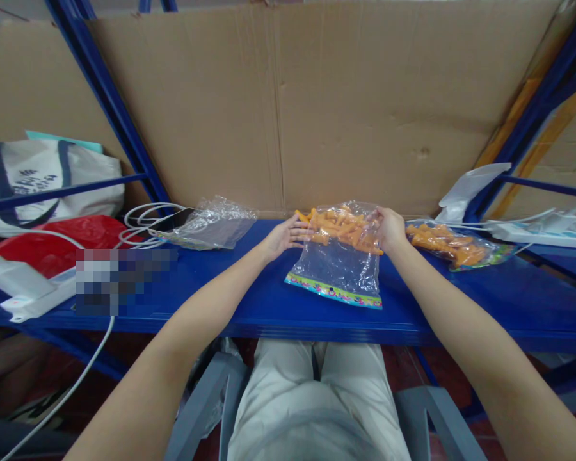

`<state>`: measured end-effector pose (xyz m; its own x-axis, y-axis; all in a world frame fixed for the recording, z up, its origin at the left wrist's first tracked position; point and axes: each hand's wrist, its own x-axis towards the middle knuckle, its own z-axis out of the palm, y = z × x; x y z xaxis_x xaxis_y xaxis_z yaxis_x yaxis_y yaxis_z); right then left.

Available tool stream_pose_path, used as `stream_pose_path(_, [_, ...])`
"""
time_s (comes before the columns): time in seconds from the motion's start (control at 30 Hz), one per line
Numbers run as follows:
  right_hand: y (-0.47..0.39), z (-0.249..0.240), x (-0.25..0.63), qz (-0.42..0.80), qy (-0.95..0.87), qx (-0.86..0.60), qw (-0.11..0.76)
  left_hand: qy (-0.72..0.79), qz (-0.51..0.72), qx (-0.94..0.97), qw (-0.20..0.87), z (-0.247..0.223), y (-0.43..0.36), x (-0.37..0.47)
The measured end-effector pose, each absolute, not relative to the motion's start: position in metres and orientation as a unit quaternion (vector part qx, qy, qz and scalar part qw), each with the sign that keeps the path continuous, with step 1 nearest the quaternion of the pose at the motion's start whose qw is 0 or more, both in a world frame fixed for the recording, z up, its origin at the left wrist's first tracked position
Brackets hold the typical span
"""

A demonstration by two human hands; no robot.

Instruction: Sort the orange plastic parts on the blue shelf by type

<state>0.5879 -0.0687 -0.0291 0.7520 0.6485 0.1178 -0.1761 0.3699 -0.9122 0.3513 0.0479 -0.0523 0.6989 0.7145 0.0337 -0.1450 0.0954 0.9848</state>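
Note:
A clear plastic bag lies on the blue shelf, its colourful printed strip toward me. Orange pieces are bunched in its far half. My left hand is at the bag's left edge beside the orange pieces, fingers apart. My right hand pinches the bag's upper right side, with some fingertips hidden. Right of that hand rests another clear bag of orange pieces. A clear bag with no orange pieces visible lies to the left.
The blue shelf backs onto a cardboard panel. White cables, a power strip, a red bag and a cloth bag are on the left. Another power strip is at the right.

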Motion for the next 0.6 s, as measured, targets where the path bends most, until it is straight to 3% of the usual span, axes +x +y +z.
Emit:
stream_pose_path(0.3, [-0.07,-0.034,0.575,0.264,-0.318,-0.538,0.735,0.315,0.323,0.629,0.633,-0.057,0.042,0.359])
stream_pose_path(0.6, [-0.076,-0.03,0.568,0.239,-0.296,-0.56,0.736,0.335,0.345,0.622,0.618,-0.055,0.038,0.362])
